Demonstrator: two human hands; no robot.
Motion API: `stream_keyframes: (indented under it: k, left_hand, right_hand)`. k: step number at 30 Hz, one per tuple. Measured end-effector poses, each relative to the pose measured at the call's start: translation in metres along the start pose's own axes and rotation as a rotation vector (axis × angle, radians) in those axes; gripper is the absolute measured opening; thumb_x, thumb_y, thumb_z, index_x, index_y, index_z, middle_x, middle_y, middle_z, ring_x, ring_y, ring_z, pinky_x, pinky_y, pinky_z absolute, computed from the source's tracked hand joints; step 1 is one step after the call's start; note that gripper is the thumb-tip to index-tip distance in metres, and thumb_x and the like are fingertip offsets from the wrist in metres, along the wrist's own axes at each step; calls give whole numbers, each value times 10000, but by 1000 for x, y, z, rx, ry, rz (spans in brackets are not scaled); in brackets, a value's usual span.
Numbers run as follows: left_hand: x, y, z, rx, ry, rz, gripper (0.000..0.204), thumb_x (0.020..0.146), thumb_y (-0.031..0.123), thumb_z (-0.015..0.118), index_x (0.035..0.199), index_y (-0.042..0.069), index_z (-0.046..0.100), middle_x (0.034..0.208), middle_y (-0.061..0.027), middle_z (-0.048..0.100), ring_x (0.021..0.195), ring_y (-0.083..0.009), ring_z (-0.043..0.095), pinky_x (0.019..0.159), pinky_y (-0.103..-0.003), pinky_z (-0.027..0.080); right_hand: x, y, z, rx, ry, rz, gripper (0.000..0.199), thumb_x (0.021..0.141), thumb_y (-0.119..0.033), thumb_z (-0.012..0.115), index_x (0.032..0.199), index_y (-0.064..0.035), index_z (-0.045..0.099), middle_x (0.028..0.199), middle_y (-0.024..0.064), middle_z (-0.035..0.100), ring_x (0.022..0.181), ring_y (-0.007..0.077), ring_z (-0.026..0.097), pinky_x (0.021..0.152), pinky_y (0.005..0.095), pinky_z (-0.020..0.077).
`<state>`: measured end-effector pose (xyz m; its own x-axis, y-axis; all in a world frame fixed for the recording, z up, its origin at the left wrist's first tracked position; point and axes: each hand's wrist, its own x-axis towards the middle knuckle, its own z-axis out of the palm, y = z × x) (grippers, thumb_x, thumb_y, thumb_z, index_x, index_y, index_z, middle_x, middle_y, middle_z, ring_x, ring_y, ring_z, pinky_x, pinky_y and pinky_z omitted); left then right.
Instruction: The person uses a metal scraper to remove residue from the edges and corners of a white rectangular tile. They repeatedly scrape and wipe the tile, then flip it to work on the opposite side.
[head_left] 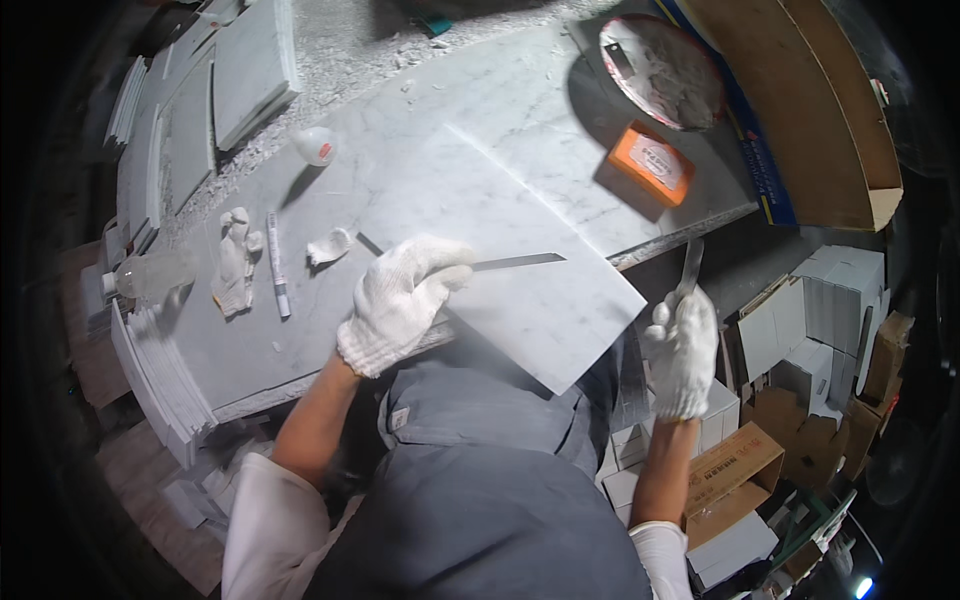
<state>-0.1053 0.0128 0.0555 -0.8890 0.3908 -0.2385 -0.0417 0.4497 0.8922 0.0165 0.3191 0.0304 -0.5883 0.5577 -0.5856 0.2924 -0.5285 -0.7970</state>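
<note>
My left hand (pixel 410 295), in a white knitted glove, is closed on a thin dark metal strip (pixel 520 262). One end of the strip lies over a white marble-look tile (pixel 560 320). Another metal end shows on the far side of the glove; whether both belong to one piece is hidden. The tile rests at an angle on the stone worktop (pixel 400 150), its near corner jutting past the front edge. Off to the right, my gloved right hand (pixel 685 350) grips a flat, narrow metal tool (pixel 692 265) pointing up and away, apart from the tile.
On the worktop's left lie a spare glove (pixel 236 262), a white marker (pixel 278 265), crumpled white scrap (pixel 329 247) and bottles. An orange box (pixel 652 163) and a round dish (pixel 662 72) stand at right. Stacked tiles (pixel 255 75) and cartons (pixel 735 468) surround the bench.
</note>
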Motion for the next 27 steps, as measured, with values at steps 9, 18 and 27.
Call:
stream_keyframes:
  k: [9, 18, 27]
  left_hand:
    - [37, 2, 18, 170, -87, 225, 155, 902, 12, 726, 1052, 41, 754, 980, -103, 723, 894, -215, 703, 815, -319, 562]
    - [48, 14, 12, 270, -24, 444, 253, 888, -1, 736, 1140, 23, 740, 1001, -124, 728, 903, -244, 716, 812, -339, 570]
    - [53, 45, 7, 728, 194, 1005, 357, 741, 139, 826, 1074, 119, 697, 831, -35, 670, 706, -257, 668, 590, -387, 526]
  right_hand:
    - [-10, 64, 15, -139, -258, -230, 329, 1079, -211, 619, 1314, 18, 642, 1216, 75, 696, 1091, 113, 621, 1003, 291, 479]
    - [12, 58, 36, -298, -198, -908, 322, 1081, -322, 619, 1188, -29, 698, 1236, 127, 665, 966, 163, 646, 851, 306, 530]
    - [-4, 27, 35, -310, -376, -1070, 357, 1007, -445, 689, 1059, -92, 699, 1196, 197, 701, 1143, 313, 665, 990, 423, 531]
